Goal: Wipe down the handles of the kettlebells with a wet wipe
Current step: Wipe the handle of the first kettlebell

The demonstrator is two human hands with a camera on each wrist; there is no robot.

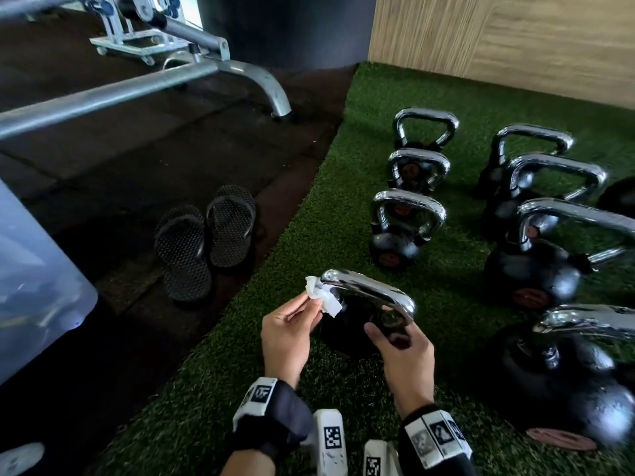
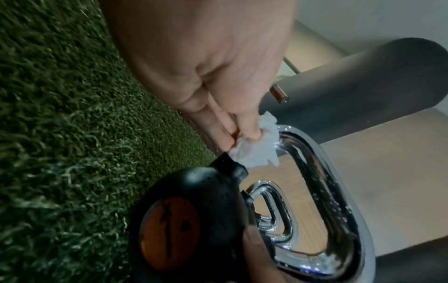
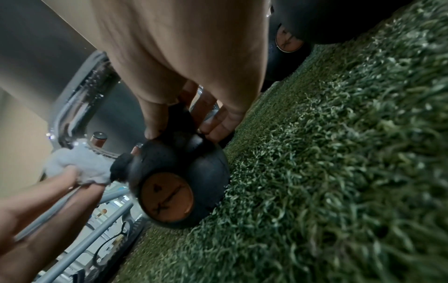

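A black kettlebell (image 1: 347, 324) with a chrome handle (image 1: 371, 293) stands on the green turf right in front of me. My left hand (image 1: 288, 324) pinches a crumpled white wet wipe (image 1: 323, 297) against the left end of that handle, close to where it meets the ball. The wipe (image 2: 257, 145) sits at the handle's bend (image 2: 339, 181) in the left wrist view. My right hand (image 1: 398, 341) grips the right base of the handle on the ball (image 3: 179, 172), thumb on one side and fingers (image 3: 220, 124) on the other.
Several more chrome-handled kettlebells (image 1: 405, 225) stand in two rows on the turf (image 1: 330, 207) ahead and to the right. A pair of black sandals (image 1: 206, 238) lies on the dark rubber floor to the left, beyond them a metal machine frame (image 1: 144, 87). A wooden wall (image 1: 515, 36) closes the back.
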